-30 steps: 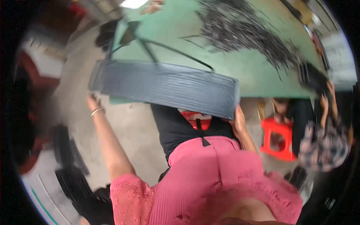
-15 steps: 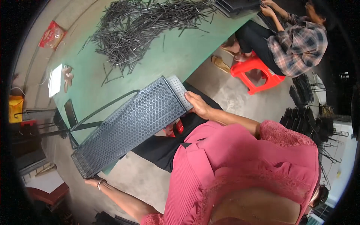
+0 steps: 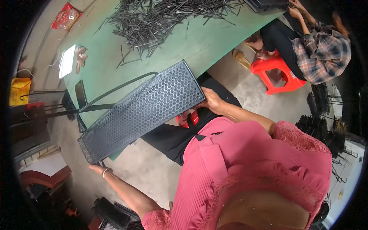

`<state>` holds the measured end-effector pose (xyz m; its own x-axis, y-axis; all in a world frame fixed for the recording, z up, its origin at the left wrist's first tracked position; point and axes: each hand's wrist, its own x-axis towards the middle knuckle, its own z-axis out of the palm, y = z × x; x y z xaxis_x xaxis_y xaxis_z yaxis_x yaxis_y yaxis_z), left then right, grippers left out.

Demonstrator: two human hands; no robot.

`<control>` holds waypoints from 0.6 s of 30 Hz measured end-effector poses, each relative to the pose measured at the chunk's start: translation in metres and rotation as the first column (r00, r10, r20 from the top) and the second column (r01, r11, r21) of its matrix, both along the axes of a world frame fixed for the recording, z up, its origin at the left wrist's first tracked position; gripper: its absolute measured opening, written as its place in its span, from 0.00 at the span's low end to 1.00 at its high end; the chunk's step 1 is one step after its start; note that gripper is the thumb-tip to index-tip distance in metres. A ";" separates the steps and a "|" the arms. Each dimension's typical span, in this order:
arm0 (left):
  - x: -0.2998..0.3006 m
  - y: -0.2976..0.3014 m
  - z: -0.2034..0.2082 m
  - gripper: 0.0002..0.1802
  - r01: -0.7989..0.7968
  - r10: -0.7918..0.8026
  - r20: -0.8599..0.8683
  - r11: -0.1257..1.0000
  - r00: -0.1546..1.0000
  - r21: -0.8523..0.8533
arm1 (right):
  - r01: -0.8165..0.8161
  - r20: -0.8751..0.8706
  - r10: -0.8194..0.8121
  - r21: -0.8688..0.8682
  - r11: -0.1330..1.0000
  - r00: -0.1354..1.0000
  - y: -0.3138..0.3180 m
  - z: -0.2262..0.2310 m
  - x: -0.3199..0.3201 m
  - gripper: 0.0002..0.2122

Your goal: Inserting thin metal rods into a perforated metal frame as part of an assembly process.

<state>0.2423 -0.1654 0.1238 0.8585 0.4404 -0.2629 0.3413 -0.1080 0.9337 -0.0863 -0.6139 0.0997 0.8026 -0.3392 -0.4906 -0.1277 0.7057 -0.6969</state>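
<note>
My right hand grips the upper right end of a long dark honeycomb-mesh panel, the thumb against its end edge; the other fingers go out of sight behind it, so I can't make out how they are set. My left hand is at the panel's lower left corner, its fingertips lost behind the rim; I cannot tell whether they close on it or only prop it. A pale bracelet sits on that wrist.

The panel slants in front of me, over my lap and the near edge of the green table, and covers part of both. Past its far edge, thin black bars show on the left; where they run behind the panel I can't follow them. Farther across lies a heap of thin dark strips, cut off by the top of my view, with a white sheet to its left.

At the upper right, someone in a plaid shirt sits on a red plastic stool, their hands near the dark rim of the view; what they handle is hard to make out.
</note>
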 end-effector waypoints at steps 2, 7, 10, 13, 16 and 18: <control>0.002 0.012 0.004 0.39 0.049 -0.050 0.013 0.998 0.999 0.026 | 0.009 0.004 -0.009 0.030 1.000 1.000 0.001 -0.001 0.001 0.14; -0.009 0.002 0.006 0.39 0.017 -0.019 0.038 0.999 0.999 0.036 | 0.028 -0.099 -0.070 -0.374 0.927 0.993 -0.017 -0.012 0.003 0.14; -0.026 0.004 -0.001 0.39 -0.015 0.011 0.052 0.996 0.999 0.084 | -0.044 -0.117 0.000 -0.373 0.927 0.993 -0.046 -0.002 0.002 0.15; -0.043 -0.001 -0.008 0.39 -0.010 0.007 0.052 0.998 0.999 0.066 | -0.013 -0.193 -0.089 -0.472 0.881 0.977 -0.073 0.005 0.010 0.19; -0.068 -0.017 -0.012 0.37 0.009 -0.012 0.033 0.995 0.999 0.101 | -0.036 -0.288 -0.111 -0.463 0.886 0.951 -0.104 0.009 0.005 0.21; -0.093 -0.049 -0.007 0.37 0.003 -0.012 0.085 0.994 0.996 0.108 | -0.058 -0.343 -0.169 -0.563 0.825 0.924 -0.120 0.022 -0.003 0.22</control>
